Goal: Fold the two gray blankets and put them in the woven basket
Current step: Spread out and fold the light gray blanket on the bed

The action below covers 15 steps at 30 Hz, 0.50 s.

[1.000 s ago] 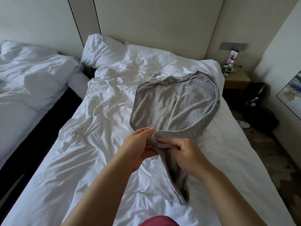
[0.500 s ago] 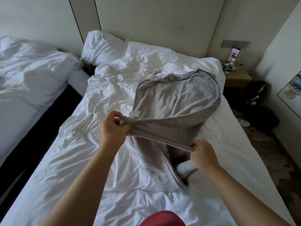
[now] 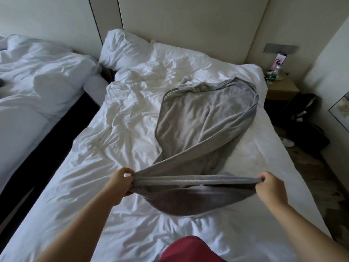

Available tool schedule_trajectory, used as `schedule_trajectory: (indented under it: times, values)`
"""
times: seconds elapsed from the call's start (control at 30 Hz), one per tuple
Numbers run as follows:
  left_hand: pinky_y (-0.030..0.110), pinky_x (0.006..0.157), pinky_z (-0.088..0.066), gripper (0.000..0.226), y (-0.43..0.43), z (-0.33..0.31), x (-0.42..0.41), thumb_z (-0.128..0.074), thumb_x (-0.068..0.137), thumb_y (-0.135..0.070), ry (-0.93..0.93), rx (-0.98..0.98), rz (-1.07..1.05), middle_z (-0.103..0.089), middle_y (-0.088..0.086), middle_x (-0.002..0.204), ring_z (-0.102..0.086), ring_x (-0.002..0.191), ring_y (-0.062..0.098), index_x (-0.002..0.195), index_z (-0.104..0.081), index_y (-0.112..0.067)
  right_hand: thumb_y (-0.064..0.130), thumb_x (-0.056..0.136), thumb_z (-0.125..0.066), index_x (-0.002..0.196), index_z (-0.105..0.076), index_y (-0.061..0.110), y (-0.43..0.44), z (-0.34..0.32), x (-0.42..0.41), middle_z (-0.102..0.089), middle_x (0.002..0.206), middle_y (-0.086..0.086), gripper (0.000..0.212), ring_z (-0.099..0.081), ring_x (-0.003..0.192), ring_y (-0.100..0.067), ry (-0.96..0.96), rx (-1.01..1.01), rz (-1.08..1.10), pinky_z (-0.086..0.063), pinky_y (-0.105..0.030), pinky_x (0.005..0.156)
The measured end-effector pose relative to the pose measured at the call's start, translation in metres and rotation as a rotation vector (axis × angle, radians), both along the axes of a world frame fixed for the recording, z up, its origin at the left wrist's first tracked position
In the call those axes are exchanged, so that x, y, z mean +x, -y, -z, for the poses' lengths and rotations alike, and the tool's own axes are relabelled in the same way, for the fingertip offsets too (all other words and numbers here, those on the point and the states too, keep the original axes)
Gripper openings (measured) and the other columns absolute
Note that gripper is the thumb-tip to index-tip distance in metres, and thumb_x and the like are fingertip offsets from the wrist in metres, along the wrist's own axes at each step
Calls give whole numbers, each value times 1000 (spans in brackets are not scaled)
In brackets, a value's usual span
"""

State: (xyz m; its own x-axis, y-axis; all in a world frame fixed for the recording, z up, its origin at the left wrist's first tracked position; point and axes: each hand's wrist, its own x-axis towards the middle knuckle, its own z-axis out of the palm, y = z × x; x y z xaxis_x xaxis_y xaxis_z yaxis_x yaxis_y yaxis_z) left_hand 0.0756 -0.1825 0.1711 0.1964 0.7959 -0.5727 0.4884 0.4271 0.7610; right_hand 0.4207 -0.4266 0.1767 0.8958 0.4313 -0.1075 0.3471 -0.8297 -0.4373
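Observation:
A gray blanket (image 3: 204,118) lies crumpled on the white bed (image 3: 113,148), its far end bunched near the pillows. Its near edge is stretched taut between my hands. My left hand (image 3: 120,183) grips one end of that edge, and my right hand (image 3: 270,188) grips the other end. Below the taut edge the blanket sags in a dark fold onto the duvet. Only one gray blanket shows. No woven basket is in view.
A second bed (image 3: 37,87) with white bedding stands to the left across a dark gap. At the back right a wooden nightstand (image 3: 281,89) carries a bottle and small items. Dark bags (image 3: 306,129) sit on the floor to the right of the bed.
My hands have drawn far apart along the blanket's near edge, from touching to wide. The edge is now pulled taut and sits closer to me.

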Motion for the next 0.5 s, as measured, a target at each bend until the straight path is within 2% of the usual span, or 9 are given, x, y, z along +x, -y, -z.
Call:
schedule_trajectory:
  times: [0.1, 0.17, 0.23, 0.3, 0.37, 0.43, 0.5]
  values:
    - [15, 37, -35, 36, -18, -22, 12, -31, 90, 7, 283, -101, -128, -50, 6, 63, -47, 45, 14, 72, -48, -19, -4, 82, -57, 94, -67, 5, 10, 1, 11, -67, 91, -15, 18, -54, 75, -27, 13, -54, -17, -45, -30, 64]
    - [13, 35, -36, 39, -42, -49, 16, -27, 89, 7, 431, -44, -237, -51, 2, 57, -50, 38, 9, 67, -44, -20, -7, 79, -60, 95, -68, 3, 14, -9, 27, -68, 92, -18, 21, -52, 74, -26, 57, 12, -2, -44, -30, 65]
    - [15, 36, -41, 43, -65, -70, 15, -24, 85, 11, 509, 68, -334, -55, 0, 53, -55, 39, 9, 64, -43, -21, -8, 77, -61, 96, -68, 2, 16, -23, 44, -67, 89, -20, 22, -48, 72, -24, 140, 96, 43, -39, -30, 60]
    - [21, 42, -41, 45, -77, -75, 12, -26, 81, 12, 382, 264, -309, -54, 1, 54, -54, 45, 16, 63, -50, -22, -8, 76, -63, 96, -65, 1, 17, -29, 52, -63, 85, -17, 22, -47, 71, -24, 235, 202, 66, -33, -28, 55]
    - [27, 57, -38, 44, -72, -54, 9, -32, 78, 11, 38, 442, -145, -53, 6, 67, -49, 62, 22, 69, -60, -22, -7, 78, -62, 95, -62, 2, 19, -20, 44, -59, 82, -14, 19, -47, 70, -25, 245, 237, 92, -35, -29, 56]
    - [28, 62, -37, 38, -49, -8, -1, -37, 80, 11, -202, 405, 19, -56, 12, 79, -50, 73, 26, 86, -67, -13, -4, 82, -59, 93, -63, 3, 32, 8, 28, -62, 83, -16, 14, -51, 72, -28, 111, 103, 121, -38, -31, 60]
    - [26, 56, -39, 31, -16, 44, -26, -42, 84, 5, -298, 211, 54, -57, 16, 80, -51, 68, 28, 92, -68, -9, 4, 86, -57, 89, -66, 4, 60, 50, 6, -66, 93, -20, 9, -60, 86, -34, -123, -185, 76, -42, -32, 67]
